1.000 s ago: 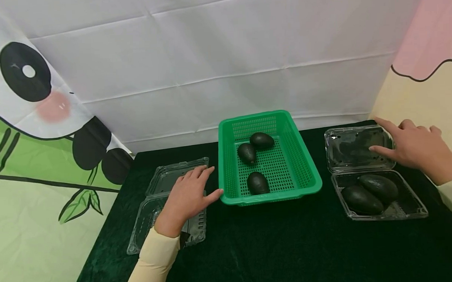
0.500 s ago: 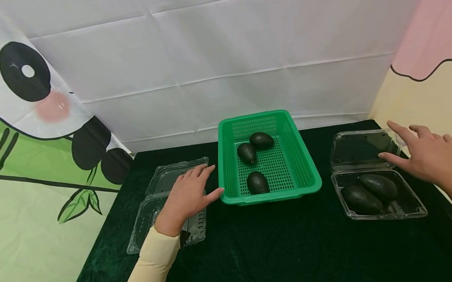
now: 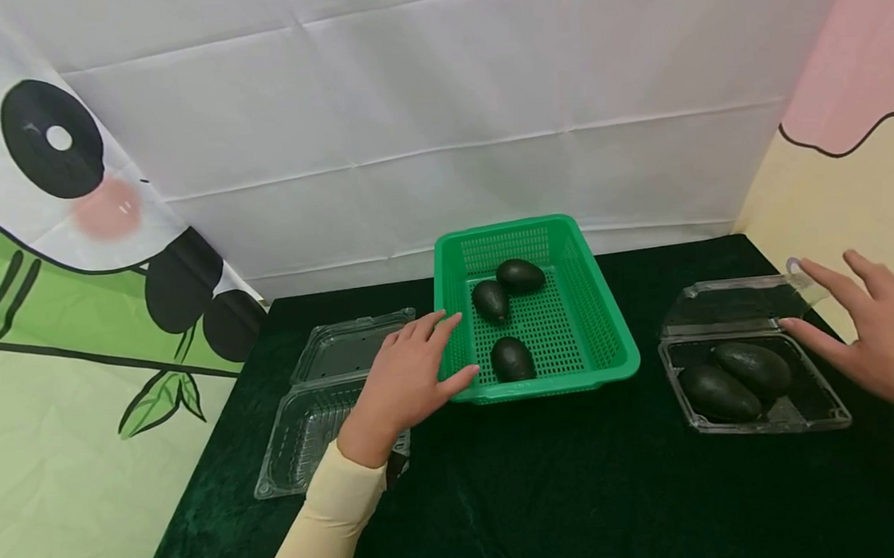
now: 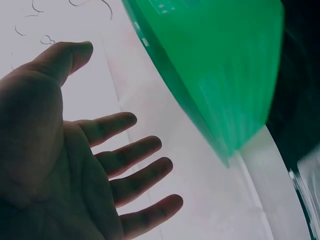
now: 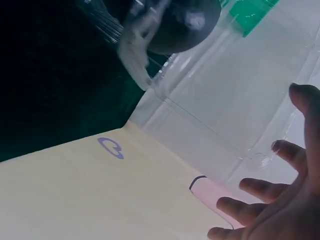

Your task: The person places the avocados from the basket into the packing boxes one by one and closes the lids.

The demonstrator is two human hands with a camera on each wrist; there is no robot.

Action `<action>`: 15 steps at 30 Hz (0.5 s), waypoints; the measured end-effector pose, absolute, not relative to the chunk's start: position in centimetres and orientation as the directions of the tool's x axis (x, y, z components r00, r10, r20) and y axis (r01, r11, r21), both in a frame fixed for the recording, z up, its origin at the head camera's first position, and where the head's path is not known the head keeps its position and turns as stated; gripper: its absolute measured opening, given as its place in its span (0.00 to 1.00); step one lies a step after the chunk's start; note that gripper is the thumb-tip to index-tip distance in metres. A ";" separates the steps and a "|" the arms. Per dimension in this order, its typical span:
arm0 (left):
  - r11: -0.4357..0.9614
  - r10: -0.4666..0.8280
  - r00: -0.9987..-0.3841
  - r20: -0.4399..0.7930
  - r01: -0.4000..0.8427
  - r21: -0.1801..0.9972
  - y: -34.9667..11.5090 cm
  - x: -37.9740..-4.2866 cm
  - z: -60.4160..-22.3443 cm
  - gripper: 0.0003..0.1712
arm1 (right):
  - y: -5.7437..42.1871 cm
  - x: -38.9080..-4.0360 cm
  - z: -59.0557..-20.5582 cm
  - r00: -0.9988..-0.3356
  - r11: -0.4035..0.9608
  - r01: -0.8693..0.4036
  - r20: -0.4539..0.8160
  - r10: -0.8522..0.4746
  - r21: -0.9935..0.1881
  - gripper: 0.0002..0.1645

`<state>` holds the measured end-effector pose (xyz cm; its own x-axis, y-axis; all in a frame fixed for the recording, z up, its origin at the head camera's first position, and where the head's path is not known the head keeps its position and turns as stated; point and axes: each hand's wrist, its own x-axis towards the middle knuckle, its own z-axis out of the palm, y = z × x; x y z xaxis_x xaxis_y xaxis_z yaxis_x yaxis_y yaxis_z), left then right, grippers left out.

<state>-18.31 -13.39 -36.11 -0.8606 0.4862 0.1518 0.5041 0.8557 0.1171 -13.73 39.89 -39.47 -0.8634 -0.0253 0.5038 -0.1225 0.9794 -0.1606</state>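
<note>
My left hand (image 3: 402,383), fingers spread and holding nothing, hovers by the left rim of a green plastic basket (image 3: 617,326). Three dark avocados (image 3: 512,360) lie inside that basket. On the right, a clear plastic clamshell box (image 3: 810,424) has two avocados (image 3: 753,368) in its base. Its hinged lid (image 3: 736,306) stands tilted up. Beside the lid's right edge is my right hand (image 3: 881,329), fingers extended and thumb right at the lid's lower part. In the right wrist view the fingertips (image 5: 282,147) lie close along the clear lid (image 5: 235,100).
A second clear clamshell (image 3: 279,461), lid laid back, sits left of the basket, partly hidden behind my left hand and sleeve. Dark green cloth (image 3: 565,480) covers the table. A white sheet (image 3: 442,131) hangs behind, with printed cloth on both sides.
My right hand has moved right and down, and the right clamshell's lid has swung up from lying back. My left hand has shifted right toward the basket, from over the left clamshell.
</note>
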 end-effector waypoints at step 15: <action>0.806 0.565 -0.811 0.151 0.582 0.110 -7.4 -17.9 -36.1 0.46 | 39.4 -9.9 -41.0 -0.793 0.948 -0.186 0.609 0.010 -0.258 0.46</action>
